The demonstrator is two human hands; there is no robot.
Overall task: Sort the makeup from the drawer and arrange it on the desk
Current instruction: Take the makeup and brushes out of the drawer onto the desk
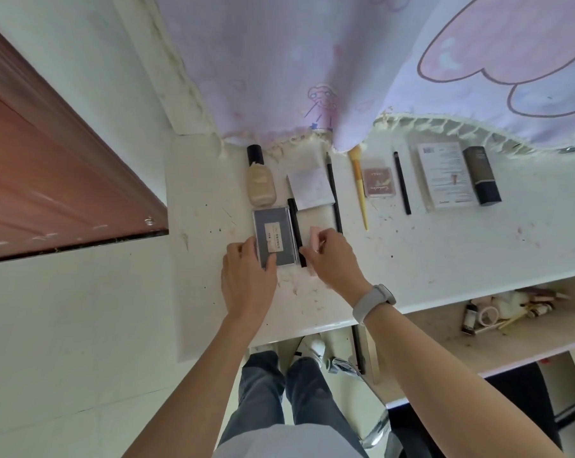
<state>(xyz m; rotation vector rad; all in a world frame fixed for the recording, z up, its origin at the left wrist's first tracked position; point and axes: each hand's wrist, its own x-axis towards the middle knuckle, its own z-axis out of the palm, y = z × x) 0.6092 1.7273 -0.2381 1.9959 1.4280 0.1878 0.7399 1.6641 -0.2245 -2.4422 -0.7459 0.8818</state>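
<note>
The left hand (246,269) rests on the near left corner of a grey palette (274,238) lying flat on the white desk (444,246). The right hand (332,259) pinches the near end of a black pencil (295,231) lying just beside the palette's right edge. A foundation bottle (261,181) lies beyond the palette. The open drawer (444,328) at right holds further items.

Grey flat palette (276,238) on white desk (444,246), black pencil (296,231) alongside.
</note>
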